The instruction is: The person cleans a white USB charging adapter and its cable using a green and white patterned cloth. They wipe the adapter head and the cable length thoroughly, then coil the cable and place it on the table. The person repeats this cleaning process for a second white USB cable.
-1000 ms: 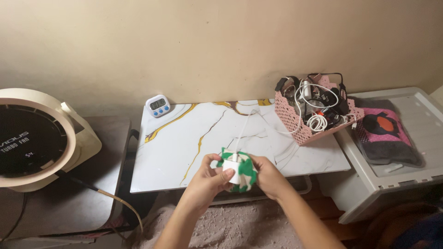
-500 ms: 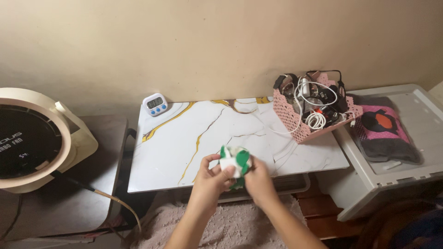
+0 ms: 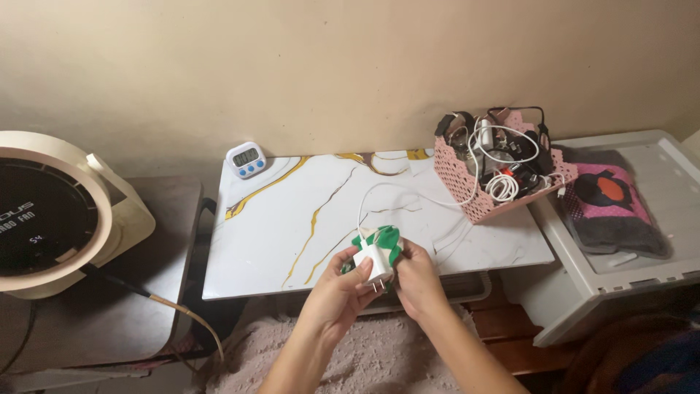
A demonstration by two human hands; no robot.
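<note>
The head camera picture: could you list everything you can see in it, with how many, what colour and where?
White plug-in charger block: one, white, held in both hands at the table's front edge.
Green and white cloth: one, bunched behind the charger, in the hands.
White cable: one, running from the charger to the basket.
Marble-pattern tabletop: one, white with gold veins, centre.
Small digital timer: one, white with blue buttons, table's back left corner.
Pink plastic basket: one, full of tangled cables, table's right end.
Round fan: one, cream and black, far left.
Grey plastic bin lid: one, right, under a pink and grey pouch.
Left hand: fingers on the charger.
Right hand: fingers on the cloth.
</note>
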